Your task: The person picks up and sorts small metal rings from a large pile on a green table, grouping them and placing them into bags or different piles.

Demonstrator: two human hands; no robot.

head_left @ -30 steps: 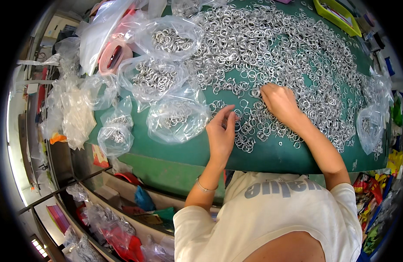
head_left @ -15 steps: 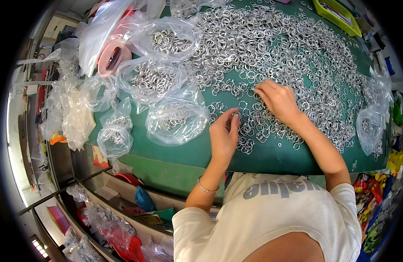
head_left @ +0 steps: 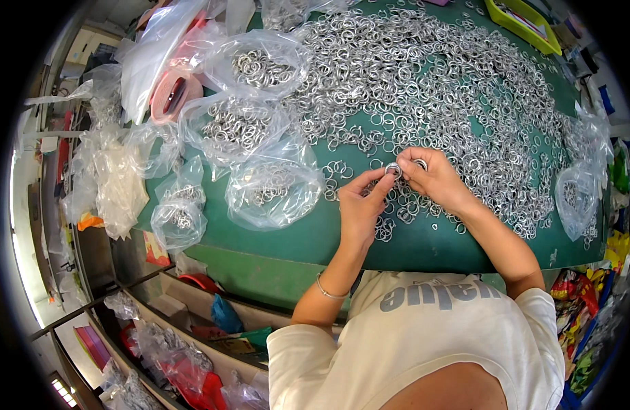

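A green table [head_left: 308, 239] is covered with a wide spread of loose silver metal rings [head_left: 438, 89]. My left hand [head_left: 361, 205] and my right hand [head_left: 434, 181] meet just above the near part of the spread. Between their fingertips they pinch a small stack of rings [head_left: 395, 169]. My right hand also keeps a few rings [head_left: 420, 164] in its fingers. More loose rings lie under and around both hands.
Clear plastic bags with rings [head_left: 270, 184] [head_left: 260, 65] [head_left: 180, 212] lie left of my hands. Another bag [head_left: 574, 198] sits at the right edge. A pink tape roll [head_left: 171, 96] is at far left, a yellow-green tray [head_left: 523, 24] at the back right. Shelves with clutter stand below the table.
My right hand has drawn back from the ring pile toward me. My left hand has risen to meet it, and both now pinch a small stack of rings together.
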